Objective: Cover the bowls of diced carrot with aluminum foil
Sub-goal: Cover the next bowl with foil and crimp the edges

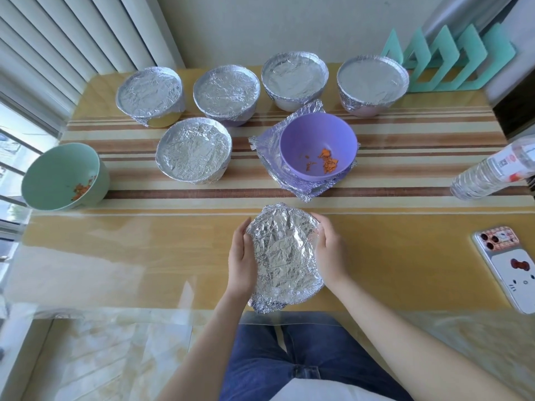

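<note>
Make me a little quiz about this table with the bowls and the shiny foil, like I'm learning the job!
1. Count: how many covered bowls stand on the table?
2. True or false: the purple bowl holds carrot bits and stands on foil sheets.
3. Pick one: the left hand and right hand hold A a spoon, B a crumpled foil piece, C a cup.
Key: 1 five; 2 true; 3 B.
</note>
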Action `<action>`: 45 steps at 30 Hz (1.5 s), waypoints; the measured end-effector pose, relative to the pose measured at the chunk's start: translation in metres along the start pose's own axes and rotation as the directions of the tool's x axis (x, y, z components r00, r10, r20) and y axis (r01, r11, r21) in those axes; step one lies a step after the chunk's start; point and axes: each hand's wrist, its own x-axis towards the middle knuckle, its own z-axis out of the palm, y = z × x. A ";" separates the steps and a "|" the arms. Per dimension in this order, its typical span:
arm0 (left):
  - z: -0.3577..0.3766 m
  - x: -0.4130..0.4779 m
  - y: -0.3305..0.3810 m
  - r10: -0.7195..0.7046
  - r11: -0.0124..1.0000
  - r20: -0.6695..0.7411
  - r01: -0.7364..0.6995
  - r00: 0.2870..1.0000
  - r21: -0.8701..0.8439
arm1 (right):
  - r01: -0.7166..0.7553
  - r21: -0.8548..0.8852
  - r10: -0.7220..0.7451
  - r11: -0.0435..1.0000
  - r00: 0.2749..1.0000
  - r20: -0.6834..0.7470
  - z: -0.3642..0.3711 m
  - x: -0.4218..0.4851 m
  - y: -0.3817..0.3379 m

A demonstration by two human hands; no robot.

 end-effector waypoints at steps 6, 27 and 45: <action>0.002 0.006 0.004 0.008 0.997 0.167 -0.021 0.986 0.077 | -0.069 0.050 0.071 0.996 0.997 -0.037 -0.012 -0.008 0.006; 0.060 0.020 0.038 0.288 0.765 0.317 -0.416 0.904 0.491 | 0.158 -0.440 -0.141 0.884 0.987 0.072 -0.098 -0.029 0.030; 0.057 -0.014 0.025 0.184 0.886 -0.075 -0.132 0.980 0.445 | 0.533 -0.361 -0.184 0.765 0.718 0.671 -0.054 0.047 -0.027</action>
